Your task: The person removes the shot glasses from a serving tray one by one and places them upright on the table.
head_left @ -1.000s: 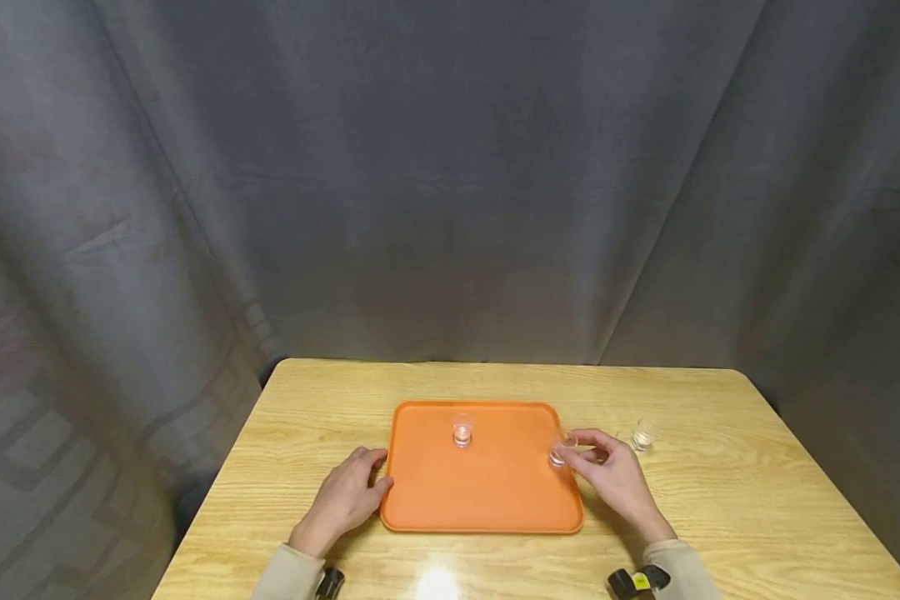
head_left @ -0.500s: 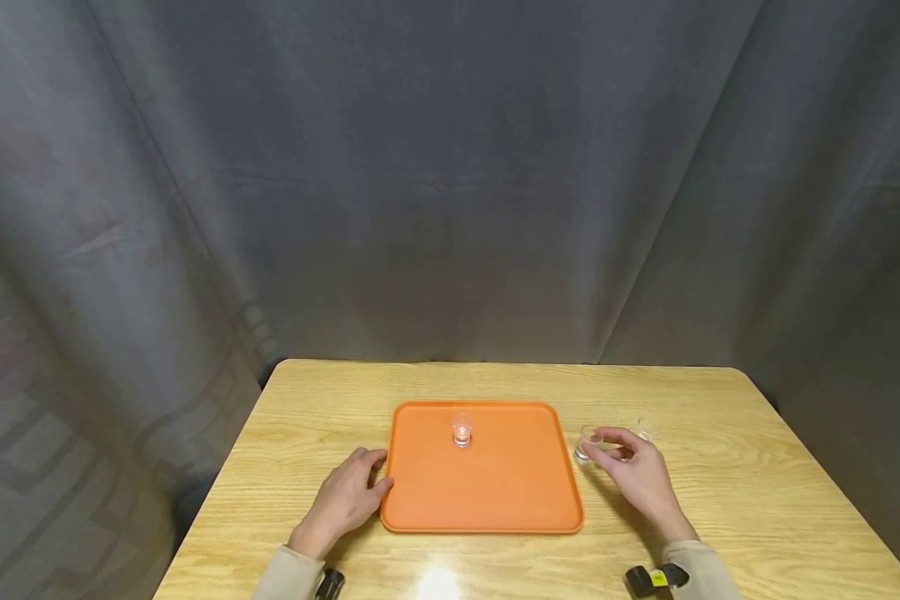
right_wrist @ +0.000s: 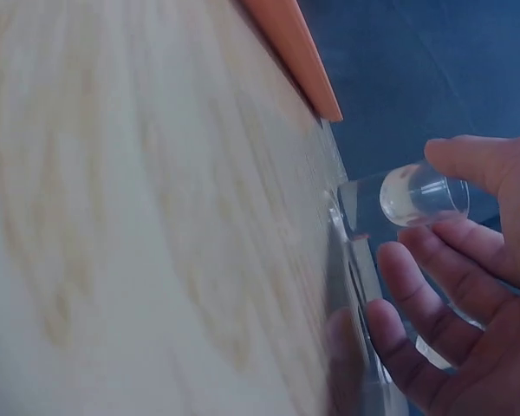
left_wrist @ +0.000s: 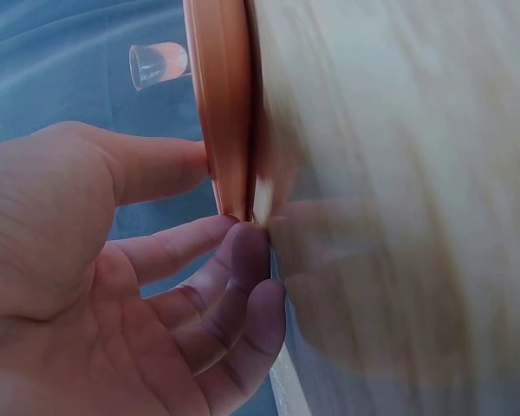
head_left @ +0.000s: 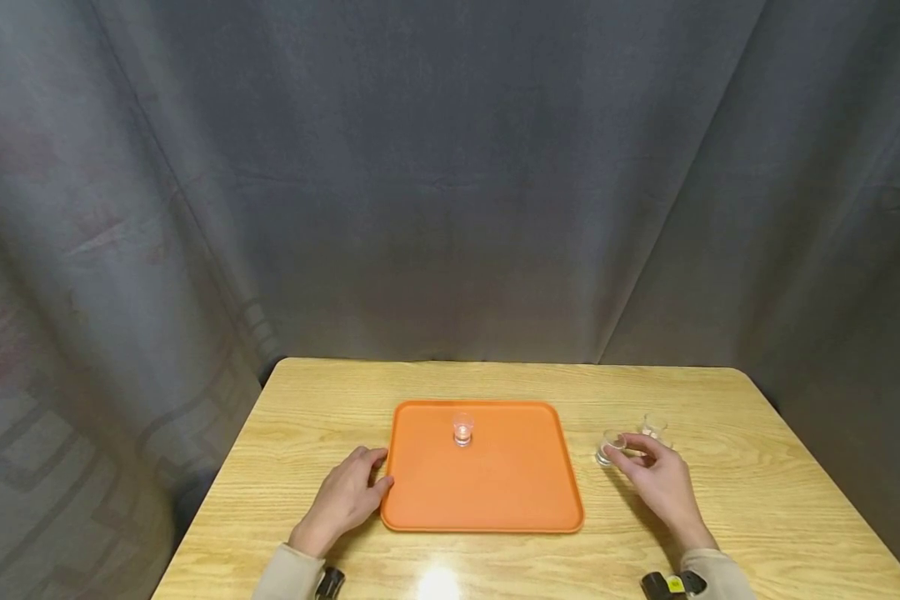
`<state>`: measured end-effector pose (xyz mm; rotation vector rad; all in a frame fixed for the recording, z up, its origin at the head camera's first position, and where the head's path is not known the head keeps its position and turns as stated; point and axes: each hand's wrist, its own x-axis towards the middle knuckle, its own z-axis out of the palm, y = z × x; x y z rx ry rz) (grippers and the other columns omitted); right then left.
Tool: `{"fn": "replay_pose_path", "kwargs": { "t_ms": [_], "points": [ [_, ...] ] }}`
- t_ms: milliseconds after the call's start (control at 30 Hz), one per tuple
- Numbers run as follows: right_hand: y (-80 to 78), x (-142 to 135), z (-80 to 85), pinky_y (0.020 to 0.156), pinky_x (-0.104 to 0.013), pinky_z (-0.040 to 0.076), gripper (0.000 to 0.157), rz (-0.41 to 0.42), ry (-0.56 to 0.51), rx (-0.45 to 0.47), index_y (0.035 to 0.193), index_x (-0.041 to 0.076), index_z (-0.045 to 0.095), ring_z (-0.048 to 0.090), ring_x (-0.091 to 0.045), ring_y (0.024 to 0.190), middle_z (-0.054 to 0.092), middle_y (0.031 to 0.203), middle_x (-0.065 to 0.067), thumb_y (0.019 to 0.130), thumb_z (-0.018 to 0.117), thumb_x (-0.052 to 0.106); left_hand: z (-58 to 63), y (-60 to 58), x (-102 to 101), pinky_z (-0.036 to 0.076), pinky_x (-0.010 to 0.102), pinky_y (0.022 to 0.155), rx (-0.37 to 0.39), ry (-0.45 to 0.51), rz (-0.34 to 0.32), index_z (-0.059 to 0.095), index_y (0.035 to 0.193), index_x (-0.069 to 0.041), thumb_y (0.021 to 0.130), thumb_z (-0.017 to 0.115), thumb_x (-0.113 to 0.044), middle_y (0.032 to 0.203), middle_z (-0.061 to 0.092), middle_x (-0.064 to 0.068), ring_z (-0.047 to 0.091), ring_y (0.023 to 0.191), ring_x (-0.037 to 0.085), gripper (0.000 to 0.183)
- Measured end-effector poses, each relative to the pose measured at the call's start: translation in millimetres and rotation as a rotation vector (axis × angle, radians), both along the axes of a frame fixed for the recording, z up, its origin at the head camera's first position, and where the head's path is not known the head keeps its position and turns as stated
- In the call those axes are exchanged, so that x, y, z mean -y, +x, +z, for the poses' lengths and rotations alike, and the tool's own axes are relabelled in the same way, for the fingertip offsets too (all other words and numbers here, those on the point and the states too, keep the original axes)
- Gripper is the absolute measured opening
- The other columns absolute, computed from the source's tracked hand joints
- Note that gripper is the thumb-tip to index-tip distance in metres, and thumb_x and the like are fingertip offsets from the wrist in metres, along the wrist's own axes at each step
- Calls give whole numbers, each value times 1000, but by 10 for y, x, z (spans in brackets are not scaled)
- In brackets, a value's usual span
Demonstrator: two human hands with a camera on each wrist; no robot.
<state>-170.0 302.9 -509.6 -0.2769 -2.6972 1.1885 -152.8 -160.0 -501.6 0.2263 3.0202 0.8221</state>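
A small clear shot glass [head_left: 604,454] with clear liquid at its bottom is pinched upright between the thumb and fingers of my right hand [head_left: 656,475]. In the right wrist view the thumb and index finger grip the glass [right_wrist: 425,198] near its rim, its base close over the table. A second shot glass [head_left: 654,425] stands just behind this hand, partly hidden by it. My left hand [head_left: 348,492] rests beside the orange tray [head_left: 487,492]; its thumb and index fingertips touch the left rim. A third shot glass [head_left: 462,429] stands upright toward the back of the tray.
The tray lies flat on a light wooden table [head_left: 330,392]. Its right edge is a short way left of the right hand. Grey curtains [head_left: 450,208] hang behind the table and on both sides.
My right hand has carried its shot glass rightward from over the tray's right edge to above the table right of the tray. The left hand and the glass on the tray have stayed put.
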Motion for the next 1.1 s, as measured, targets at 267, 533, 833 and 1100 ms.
{"fn": "replay_pose_path", "kwargs": {
  "t_ms": [267,533,833,1100],
  "points": [
    [-14,-41,-29,66,-20,47,54,-45,-1,7,122,12,69,60,5,76,71,117,-14,85,73,53,-7,1,-4,44,31,72,-5,3,4,63,130,-7,91,71,-26,102,62,-1,47,77,9,44],
    [9,-29,-15,71,-20,47,57,-32,4,50,121,10,68,65,-1,84,72,117,-16,85,73,53,-8,6,-3,44,30,71,-10,-4,-2,63,130,-7,92,71,-25,101,61,-1,47,77,9,43],
    [11,-39,-11,72,-19,48,55,-17,5,64,119,8,69,62,5,81,73,113,-15,85,74,51,-11,21,-5,47,34,75,-22,-15,0,63,129,-7,91,71,-25,105,63,1,49,80,9,43],
    [20,-47,47,68,-19,47,55,-19,-15,60,119,9,69,61,5,77,74,112,-13,85,74,51,-7,5,-1,46,32,73,-5,-6,-6,63,130,-7,91,71,-26,104,62,0,48,78,9,44]
  ]
}}
